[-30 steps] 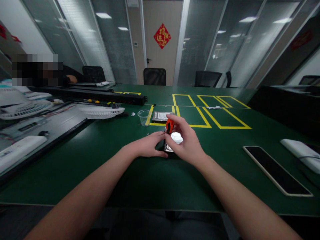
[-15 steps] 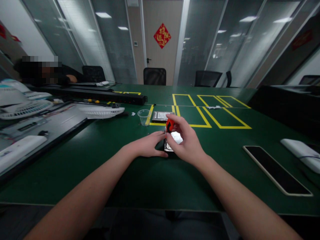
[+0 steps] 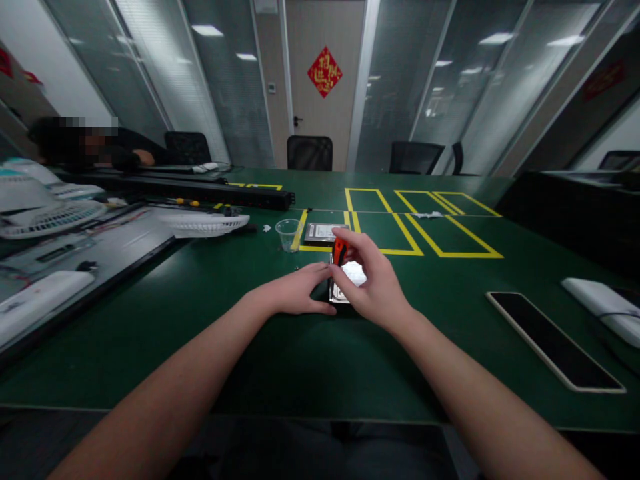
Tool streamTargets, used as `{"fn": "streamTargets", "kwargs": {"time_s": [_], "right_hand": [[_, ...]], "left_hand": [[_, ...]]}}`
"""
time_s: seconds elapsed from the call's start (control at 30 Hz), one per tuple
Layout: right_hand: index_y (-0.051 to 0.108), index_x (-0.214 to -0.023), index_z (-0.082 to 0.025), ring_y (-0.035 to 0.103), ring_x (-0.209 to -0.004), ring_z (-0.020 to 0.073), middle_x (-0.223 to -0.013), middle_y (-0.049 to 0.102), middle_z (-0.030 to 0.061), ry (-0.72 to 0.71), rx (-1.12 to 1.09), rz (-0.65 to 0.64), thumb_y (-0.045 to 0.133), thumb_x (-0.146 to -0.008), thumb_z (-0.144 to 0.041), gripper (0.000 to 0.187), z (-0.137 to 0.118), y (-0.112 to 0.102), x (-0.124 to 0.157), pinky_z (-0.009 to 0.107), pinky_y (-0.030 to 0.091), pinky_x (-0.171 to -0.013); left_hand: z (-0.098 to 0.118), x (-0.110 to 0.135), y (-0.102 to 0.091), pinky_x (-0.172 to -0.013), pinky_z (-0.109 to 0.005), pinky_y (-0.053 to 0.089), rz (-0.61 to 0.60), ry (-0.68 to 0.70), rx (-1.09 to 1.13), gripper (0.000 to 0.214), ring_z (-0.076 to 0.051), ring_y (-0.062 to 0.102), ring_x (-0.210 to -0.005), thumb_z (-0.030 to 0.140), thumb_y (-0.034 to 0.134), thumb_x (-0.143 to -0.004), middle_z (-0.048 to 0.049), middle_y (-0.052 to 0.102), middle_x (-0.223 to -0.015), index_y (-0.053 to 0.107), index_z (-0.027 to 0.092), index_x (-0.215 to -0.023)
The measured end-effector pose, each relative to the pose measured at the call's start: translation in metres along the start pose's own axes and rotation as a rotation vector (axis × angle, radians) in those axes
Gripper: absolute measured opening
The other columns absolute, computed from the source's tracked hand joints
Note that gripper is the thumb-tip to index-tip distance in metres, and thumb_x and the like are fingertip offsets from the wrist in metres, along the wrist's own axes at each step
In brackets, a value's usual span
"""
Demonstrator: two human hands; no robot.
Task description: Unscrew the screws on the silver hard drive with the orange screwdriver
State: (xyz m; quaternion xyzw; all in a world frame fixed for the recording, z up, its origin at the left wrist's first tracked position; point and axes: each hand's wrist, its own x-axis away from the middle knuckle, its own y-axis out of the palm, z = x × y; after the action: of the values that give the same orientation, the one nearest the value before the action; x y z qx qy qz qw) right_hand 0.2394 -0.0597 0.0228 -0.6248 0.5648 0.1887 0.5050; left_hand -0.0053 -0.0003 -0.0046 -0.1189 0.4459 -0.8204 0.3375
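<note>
My right hand (image 3: 373, 283) is closed around an orange-handled screwdriver (image 3: 340, 251), held upright over a hard drive (image 3: 350, 277) that lies on the green table (image 3: 280, 360). My left hand (image 3: 300, 290) rests on the table at the drive's left edge, fingers pressed against it. Most of the drive is hidden behind both hands. A second hard drive (image 3: 323, 232) lies farther back, beside a small clear plastic cup (image 3: 288, 235).
Yellow tape rectangles (image 3: 425, 230) mark the table beyond my hands. A phone (image 3: 553, 340) and a white device (image 3: 600, 300) lie at the right. White fan parts (image 3: 203, 223), a black power strip (image 3: 200, 190) and a tray fill the left. A person sits at the far left.
My right hand has shifted very slightly around the screwdriver handle. The left hand and the drive stay where they were.
</note>
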Motion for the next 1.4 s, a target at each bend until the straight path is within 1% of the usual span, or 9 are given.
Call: {"fn": "streamTargets", "kwargs": {"time_s": [0.13,0.33,0.43,0.67,0.83,0.97,1.13,1.27,1.4], "right_hand": [[0.063,-0.184,-0.037,0.088,-0.125,0.0319,-0.162,0.083,0.0131,0.017,-0.046,-0.014,0.069,-0.119,-0.017,0.068,-0.0012,0.0008,0.0008,0.058,0.078,-0.116],[0.068,-0.177,-0.034,0.085,-0.122,0.0333,-0.153,0.087,0.0125,0.010,0.031,-0.007,0.078,-0.119,-0.024,0.060,-0.0019,-0.0032,-0.0027,0.059,0.078,-0.114],[0.069,-0.177,-0.034,0.085,-0.117,0.0319,-0.150,0.086,0.0122,0.019,0.016,0.003,0.077,-0.119,-0.023,0.059,-0.0011,-0.0028,-0.0022,0.058,0.078,-0.111],[0.063,-0.184,-0.038,0.089,-0.128,0.0324,-0.161,0.083,0.0127,0.065,-0.048,-0.027,0.070,-0.116,-0.017,0.071,-0.0025,0.0008,0.0015,0.057,0.079,-0.116],[0.068,-0.178,-0.035,0.086,-0.122,0.0326,-0.154,0.086,0.0121,-0.007,0.001,0.000,0.077,-0.119,-0.023,0.061,-0.0037,-0.0024,-0.0026,0.057,0.077,-0.113],[0.072,-0.174,-0.034,0.084,-0.115,0.0316,-0.151,0.087,0.0120,-0.017,0.014,0.023,0.079,-0.120,-0.024,0.056,-0.0022,-0.0039,-0.0038,0.056,0.077,-0.109],[0.069,-0.179,-0.037,0.087,-0.122,0.0330,-0.155,0.085,0.0123,0.048,-0.037,-0.005,0.074,-0.118,-0.020,0.063,-0.0013,-0.0007,0.0006,0.058,0.078,-0.114],[0.066,-0.181,-0.038,0.089,-0.125,0.0307,-0.156,0.082,0.0118,0.048,-0.090,-0.007,0.068,-0.118,-0.017,0.067,-0.0013,0.0014,0.0024,0.055,0.078,-0.116],[0.068,-0.180,-0.037,0.086,-0.122,0.0322,-0.153,0.085,0.0114,0.036,-0.014,-0.004,0.076,-0.118,-0.023,0.064,-0.0009,-0.0007,0.0001,0.057,0.077,-0.114]], "left_hand": [[-0.0007,-0.0001,-0.0002,-0.159,-0.071,0.046,-0.011,-0.020,0.007,0.096,-0.053,0.056,-0.190,0.063,0.109,-0.098,-0.0205,0.068,-0.195,0.073,0.026,-0.179],[-0.0033,-0.0006,0.0006,-0.161,-0.069,0.042,-0.017,-0.008,0.020,0.098,-0.051,0.055,-0.191,0.063,0.107,-0.099,-0.0215,0.063,-0.200,0.071,0.025,-0.181],[-0.0030,-0.0008,0.0005,-0.160,-0.069,0.044,-0.008,0.000,0.019,0.098,-0.051,0.056,-0.191,0.064,0.107,-0.099,-0.0212,0.065,-0.199,0.071,0.026,-0.181],[-0.0023,-0.0007,-0.0008,-0.159,-0.072,0.046,-0.022,-0.038,-0.011,0.102,-0.054,0.057,-0.190,0.066,0.109,-0.097,-0.0215,0.068,-0.195,0.071,0.027,-0.183],[-0.0029,-0.0004,-0.0002,-0.158,-0.070,0.047,-0.006,-0.007,0.014,0.091,-0.052,0.063,-0.184,0.063,0.109,-0.097,-0.0210,0.072,-0.191,0.077,0.026,-0.174],[-0.0030,-0.0003,0.0004,-0.158,-0.069,0.047,0.002,0.005,0.014,0.093,-0.050,0.061,-0.186,0.062,0.109,-0.098,-0.0208,0.070,-0.193,0.074,0.026,-0.177],[-0.0016,0.0000,-0.0004,-0.158,-0.068,0.047,-0.004,0.001,0.006,0.095,-0.051,0.061,-0.187,0.065,0.109,-0.099,-0.0194,0.069,-0.194,0.072,0.028,-0.179],[-0.0023,-0.0002,-0.0006,-0.159,-0.071,0.046,-0.014,-0.014,0.004,0.098,-0.053,0.060,-0.187,0.066,0.109,-0.098,-0.0209,0.069,-0.193,0.072,0.027,-0.180],[-0.0042,-0.0005,-0.0001,-0.157,-0.070,0.047,0.000,0.017,0.020,0.089,-0.051,0.063,-0.185,0.062,0.109,-0.098,-0.0207,0.072,-0.191,0.077,0.027,-0.174]]}}
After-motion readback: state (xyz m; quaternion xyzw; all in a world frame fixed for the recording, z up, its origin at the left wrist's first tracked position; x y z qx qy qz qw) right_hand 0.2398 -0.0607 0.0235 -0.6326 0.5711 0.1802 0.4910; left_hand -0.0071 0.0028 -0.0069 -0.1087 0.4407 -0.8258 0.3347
